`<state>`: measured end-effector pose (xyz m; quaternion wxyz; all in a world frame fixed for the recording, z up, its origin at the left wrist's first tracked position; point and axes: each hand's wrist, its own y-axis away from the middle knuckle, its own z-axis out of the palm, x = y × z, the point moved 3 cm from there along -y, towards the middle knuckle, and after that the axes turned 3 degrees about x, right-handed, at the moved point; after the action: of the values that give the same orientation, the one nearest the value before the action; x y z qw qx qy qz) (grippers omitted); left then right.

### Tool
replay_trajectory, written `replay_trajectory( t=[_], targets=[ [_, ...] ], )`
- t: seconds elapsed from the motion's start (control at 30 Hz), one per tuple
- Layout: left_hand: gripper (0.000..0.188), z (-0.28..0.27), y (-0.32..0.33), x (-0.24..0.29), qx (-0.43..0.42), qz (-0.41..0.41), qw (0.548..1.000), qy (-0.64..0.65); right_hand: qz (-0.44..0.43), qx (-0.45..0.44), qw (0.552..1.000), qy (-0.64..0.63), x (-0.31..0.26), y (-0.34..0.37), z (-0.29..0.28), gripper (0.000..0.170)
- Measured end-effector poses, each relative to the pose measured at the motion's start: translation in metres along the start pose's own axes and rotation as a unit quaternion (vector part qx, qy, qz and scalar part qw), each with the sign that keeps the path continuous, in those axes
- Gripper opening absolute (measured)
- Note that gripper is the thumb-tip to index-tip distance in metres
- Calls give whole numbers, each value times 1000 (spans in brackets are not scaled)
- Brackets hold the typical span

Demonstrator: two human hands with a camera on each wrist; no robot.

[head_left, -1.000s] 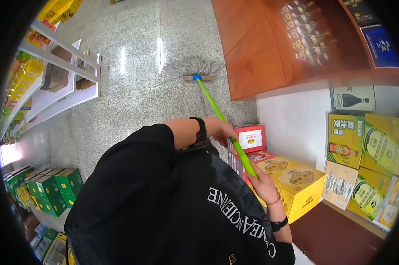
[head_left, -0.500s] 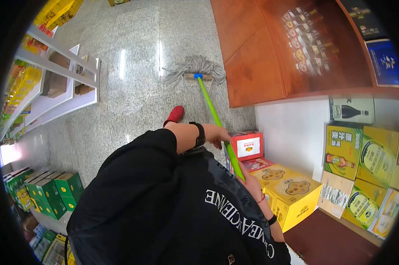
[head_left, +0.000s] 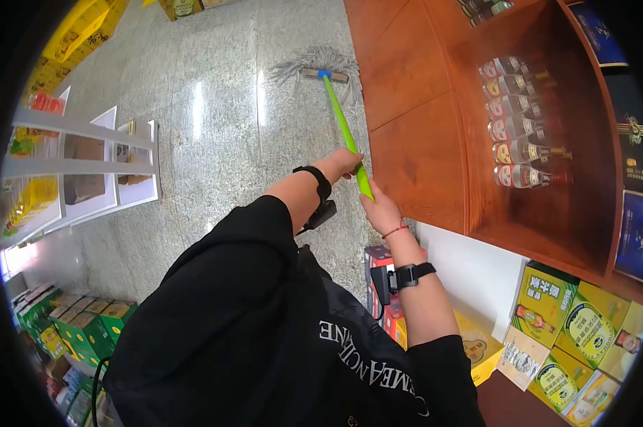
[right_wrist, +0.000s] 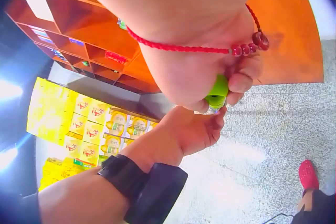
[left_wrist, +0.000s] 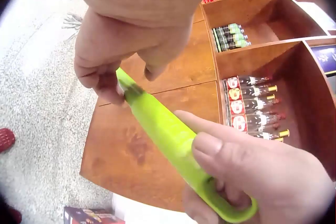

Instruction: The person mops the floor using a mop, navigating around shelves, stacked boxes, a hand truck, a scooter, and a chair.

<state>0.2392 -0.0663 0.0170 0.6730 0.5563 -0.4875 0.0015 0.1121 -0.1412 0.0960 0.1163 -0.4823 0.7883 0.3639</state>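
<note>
A grey string mop head lies on the speckled floor beside the wooden cabinet, joined by a blue clip to a green handle. My left hand grips the handle partway down. Just behind it, my right hand holds the handle's top end. In the left wrist view my right hand has its thumb along the green grip, near the end with the hanging hole, and my left hand curls round the thinner part. The right wrist view has my right hand wrapped round the green end.
The wooden cabinet with bottles on its shelf stands close on the right. White shelving is on the left. Stacked drink cartons sit at lower right, green boxes at lower left, and yellow boxes at upper left.
Both hands and the mop have moved forward, away from the body, and the mop head is farther up the floor. The hands are now beside the cabinet, in front of the cartons.
</note>
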Motion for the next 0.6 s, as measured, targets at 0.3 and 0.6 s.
replay_trajectory(
  t=[0.3, 0.6],
  targets=[
    [39, 7, -33, -19, -32, 13, 998, -45, -5, -20, 1000, 11, -3, 7, 6, 54],
    [45, 48, 61, -46, -271, -83, 946, -160, 38, -81, 996, -1, 9, 161, -33, 54]
  ],
)
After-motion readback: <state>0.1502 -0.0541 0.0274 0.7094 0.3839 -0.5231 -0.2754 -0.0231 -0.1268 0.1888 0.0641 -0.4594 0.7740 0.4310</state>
